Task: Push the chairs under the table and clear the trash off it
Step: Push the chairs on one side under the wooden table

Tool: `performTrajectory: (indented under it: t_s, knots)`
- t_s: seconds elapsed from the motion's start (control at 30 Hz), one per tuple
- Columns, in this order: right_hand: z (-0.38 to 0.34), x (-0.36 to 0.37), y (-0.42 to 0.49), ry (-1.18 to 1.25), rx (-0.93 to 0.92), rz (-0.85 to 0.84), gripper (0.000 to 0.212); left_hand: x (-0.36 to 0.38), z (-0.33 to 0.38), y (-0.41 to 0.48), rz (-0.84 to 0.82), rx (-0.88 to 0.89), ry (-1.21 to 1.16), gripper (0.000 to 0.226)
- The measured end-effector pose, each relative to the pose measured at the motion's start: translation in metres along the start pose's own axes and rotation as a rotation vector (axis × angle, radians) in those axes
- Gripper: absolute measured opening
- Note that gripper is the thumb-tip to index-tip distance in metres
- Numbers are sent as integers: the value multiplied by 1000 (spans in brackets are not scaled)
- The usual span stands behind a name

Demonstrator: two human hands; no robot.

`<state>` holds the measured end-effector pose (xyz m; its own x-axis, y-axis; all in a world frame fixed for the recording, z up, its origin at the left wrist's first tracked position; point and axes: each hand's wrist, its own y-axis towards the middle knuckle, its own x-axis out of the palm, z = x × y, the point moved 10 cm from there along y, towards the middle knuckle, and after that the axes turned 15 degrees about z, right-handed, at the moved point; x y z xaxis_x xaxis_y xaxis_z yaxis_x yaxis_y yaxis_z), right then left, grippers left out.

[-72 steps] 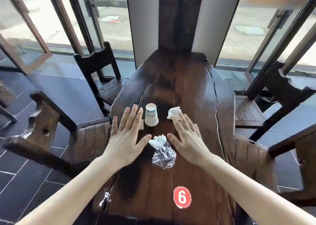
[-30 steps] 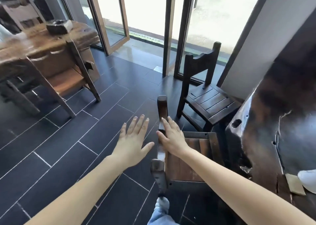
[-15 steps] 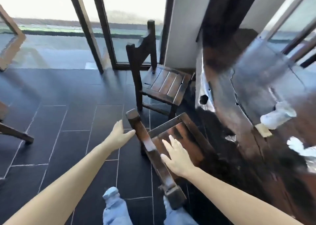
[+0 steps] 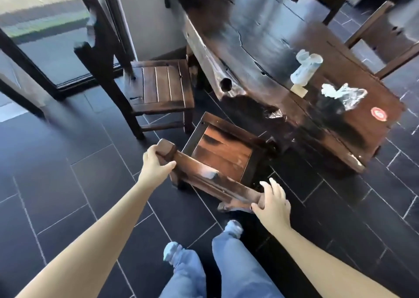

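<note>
Near chair (image 4: 223,154) sits skewed, one seat corner aimed at the counter (image 4: 260,48), its front edge just beside the counter's end. Left hand (image 4: 156,165) grips one end of the back rail (image 4: 204,181), fingers (image 4: 150,150) curled round the post. Right hand (image 4: 273,199) holds the other end, thumb against the rail, fingers only partly wrapped. Far chair (image 4: 158,86) also stands pulled out, close alongside.

Trash on the counter: paper cup (image 4: 306,69), with a crumpled wrapper (image 4: 344,94) nearer the end.

Risks, as I judge them: pushed at this angle, the near chair could jam against the counter's base or clip the far chair. A hard knock might shake the counter and send the cup rolling off. The looser right grip may slip.
</note>
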<state>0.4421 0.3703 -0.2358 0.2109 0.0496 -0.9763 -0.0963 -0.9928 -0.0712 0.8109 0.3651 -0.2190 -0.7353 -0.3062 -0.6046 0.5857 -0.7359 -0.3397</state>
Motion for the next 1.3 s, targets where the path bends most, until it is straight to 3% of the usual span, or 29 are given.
performTrajectory:
  t_s: [0.1, 0.27, 0.43, 0.57, 0.73, 1.07, 1.3]
  knots:
    - [34, 6, -12, 320, 412, 16, 82, 3, -7, 11, -6, -21, 29, 75]
    - [37, 7, -16, 451, 663, 156, 62, 11, -13, 28, -29, -10, 67, 73]
    - [37, 6, -21, 383, 737, 208, 44, 14, -10, 45, -13, 27, 150, 56]
    - [35, 1, -24, 369, 789, 249, 30, 18, -5, 56, -39, 68, 215, 56]
    - [35, 0, -25, 351, 790, 281, 29, 29, 7, 70, -110, 177, 227, 71]
    - [34, -5, -26, 325, 853, 306, 30, 30, 13, 84, -224, 322, 209, 45]
    - [29, -6, -24, 321, 898, 335, 30, 31, 24, 95, -245, 341, 169, 40]
